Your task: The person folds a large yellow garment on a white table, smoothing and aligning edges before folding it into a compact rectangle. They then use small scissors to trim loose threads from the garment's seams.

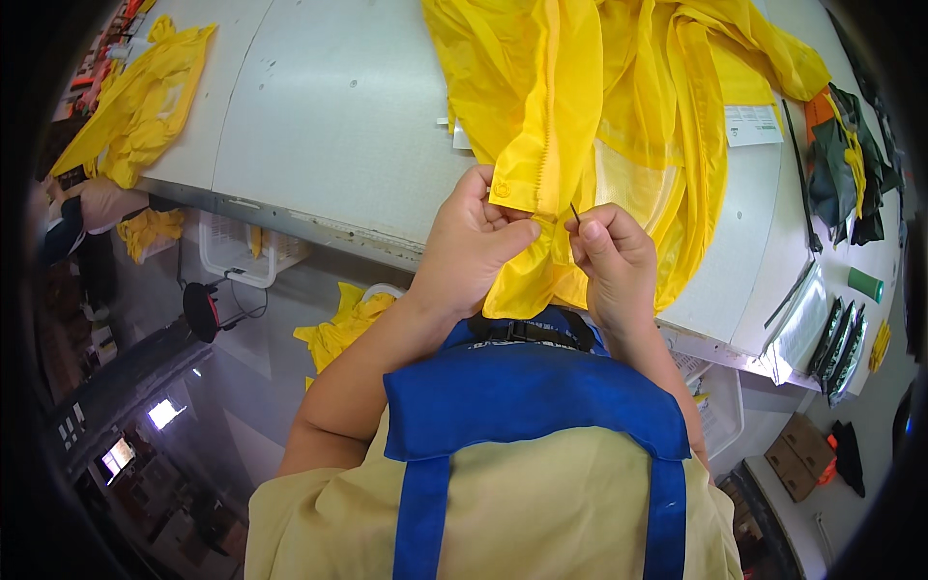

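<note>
A yellow raincoat-like garment [638, 106] drapes over the table's near edge, its zipper [552, 116] running down toward me. My left hand [474, 232] grips the front flap near the zipper's lower end, with the thumb across the fabric. A round snap button [502, 186] shows on the flap corner beside those fingers. Just right of the zipper, my right hand [617, 253] is closed in a pinch on a thin dark stick-like piece [574, 210]. Its kind I cannot make out, and its lower part is hidden by the fingers.
The pale table [329, 126] has a metal front edge. Another yellow garment [145, 116] lies far left, near another person's arm [106, 205]. Below are white baskets [253, 266] with yellow pieces. At right lie dark packets [839, 348], a green roll [865, 283] and black cloth [841, 184].
</note>
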A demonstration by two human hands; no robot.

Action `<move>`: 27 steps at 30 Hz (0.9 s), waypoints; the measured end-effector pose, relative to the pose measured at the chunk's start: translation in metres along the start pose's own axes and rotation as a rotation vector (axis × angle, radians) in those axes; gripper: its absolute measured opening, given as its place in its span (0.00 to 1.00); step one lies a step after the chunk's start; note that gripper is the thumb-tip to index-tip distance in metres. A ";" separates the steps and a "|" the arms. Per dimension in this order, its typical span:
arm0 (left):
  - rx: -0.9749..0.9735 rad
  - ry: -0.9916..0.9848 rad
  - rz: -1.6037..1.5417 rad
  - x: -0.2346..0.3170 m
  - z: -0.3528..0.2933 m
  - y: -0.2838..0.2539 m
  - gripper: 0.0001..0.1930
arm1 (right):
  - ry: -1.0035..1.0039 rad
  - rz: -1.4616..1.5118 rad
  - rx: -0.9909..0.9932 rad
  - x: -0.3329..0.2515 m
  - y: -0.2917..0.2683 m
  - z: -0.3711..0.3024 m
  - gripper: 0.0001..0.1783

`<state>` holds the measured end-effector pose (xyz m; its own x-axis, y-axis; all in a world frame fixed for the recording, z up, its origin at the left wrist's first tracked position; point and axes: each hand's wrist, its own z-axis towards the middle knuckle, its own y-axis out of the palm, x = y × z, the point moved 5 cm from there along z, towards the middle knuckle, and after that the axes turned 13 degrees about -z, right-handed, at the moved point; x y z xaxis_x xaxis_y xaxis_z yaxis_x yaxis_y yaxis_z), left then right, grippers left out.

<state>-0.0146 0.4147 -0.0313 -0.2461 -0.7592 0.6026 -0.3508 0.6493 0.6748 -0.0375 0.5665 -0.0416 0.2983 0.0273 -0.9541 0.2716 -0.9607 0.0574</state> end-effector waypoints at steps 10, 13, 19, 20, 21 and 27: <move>-0.143 0.262 0.445 0.006 -0.009 0.008 0.15 | -0.133 -0.456 0.119 -0.010 -0.011 0.005 0.08; -0.143 0.182 0.760 0.008 -0.003 0.006 0.07 | -0.264 -0.714 0.127 -0.036 -0.001 0.002 0.07; -0.055 0.196 0.690 0.012 0.003 0.006 0.04 | -0.253 -0.576 0.189 -0.030 -0.008 0.010 0.08; -0.059 0.244 0.700 0.011 0.003 0.004 0.04 | -0.226 -0.594 0.199 -0.023 -0.012 0.010 0.09; -0.062 0.290 0.710 0.011 0.003 0.003 0.04 | -0.198 -0.611 0.207 -0.015 -0.017 0.010 0.10; -0.045 0.195 0.685 0.008 0.004 -0.001 0.04 | -0.313 -0.890 0.204 -0.019 -0.005 -0.006 0.14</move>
<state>-0.0193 0.4076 -0.0289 -0.2300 -0.1610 0.9598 -0.1370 0.9818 0.1318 -0.0392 0.5726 -0.0219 -0.2051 0.7222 -0.6606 0.1074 -0.6542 -0.7486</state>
